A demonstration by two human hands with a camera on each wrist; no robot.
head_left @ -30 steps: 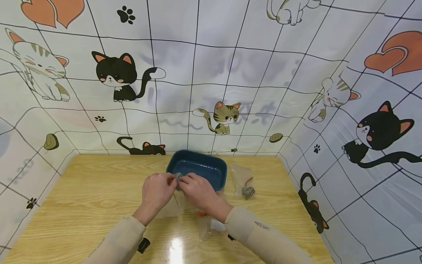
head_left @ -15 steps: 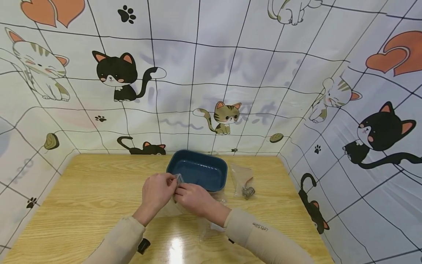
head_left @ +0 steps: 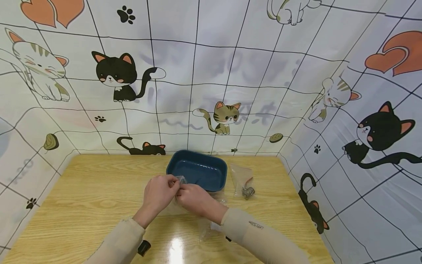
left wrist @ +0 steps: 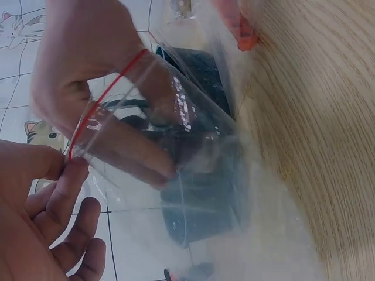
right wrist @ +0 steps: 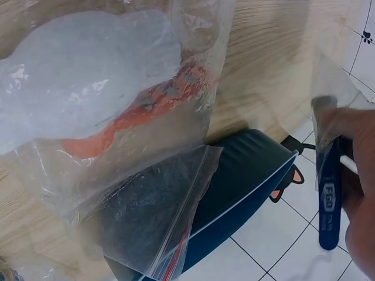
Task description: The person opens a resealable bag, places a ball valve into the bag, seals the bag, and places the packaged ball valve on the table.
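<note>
My left hand (head_left: 159,190) pinches the red zip edge of a clear zip bag (left wrist: 193,111) between thumb and index finger. Its other fingers are loosely bent in the left wrist view. My right hand (head_left: 196,200) meets the left one just in front of the dark blue basin (head_left: 197,168); its fingers show through the bag's film in the left wrist view. In the right wrist view it holds a slim dark blue piece (right wrist: 330,205) with white lettering and a rounded end, partly covered by film. The rest of that piece is hidden by the fingers.
A clear bag with a grey metallic part (head_left: 248,192) and a red strand lies right of the basin. Another bag, holding a white bundle (right wrist: 94,70) and an orange item (right wrist: 135,114), lies under the right forearm. A black piece (head_left: 143,248) sits by the left sleeve.
My right fingers have moved from the bag's top edge down and in, close against the left fingertips. The left hand has barely moved. The orange item is now hidden in the head view.
</note>
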